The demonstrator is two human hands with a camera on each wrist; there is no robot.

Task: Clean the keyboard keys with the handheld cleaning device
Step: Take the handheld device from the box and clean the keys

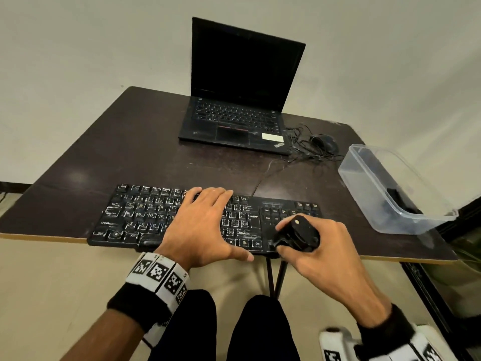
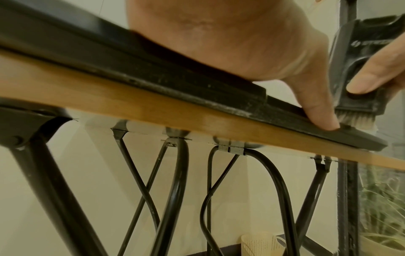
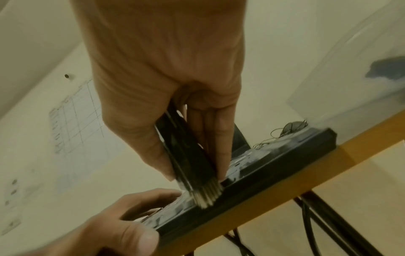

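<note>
Your left hand (image 1: 201, 225) is bare, and behind it your wrist carries a band of white blocks (image 1: 158, 276), each printed with a black square-pattern marker. A black knitted cuff (image 1: 138, 306) sits just behind that band, toward the lower left of the frame. Your right hand (image 1: 329, 252) is bare too, with a black cuff (image 1: 384, 328) and white marker blocks (image 1: 335, 347) at the lower right. You wear black trousers (image 1: 223, 332), bottom centre.

A dark surface (image 1: 145, 142) carries a keyboard (image 1: 135, 217) at lower centre, laptop (image 1: 234, 121) above, mouse (image 1: 324, 143) and clear container (image 1: 369, 188) at right
</note>
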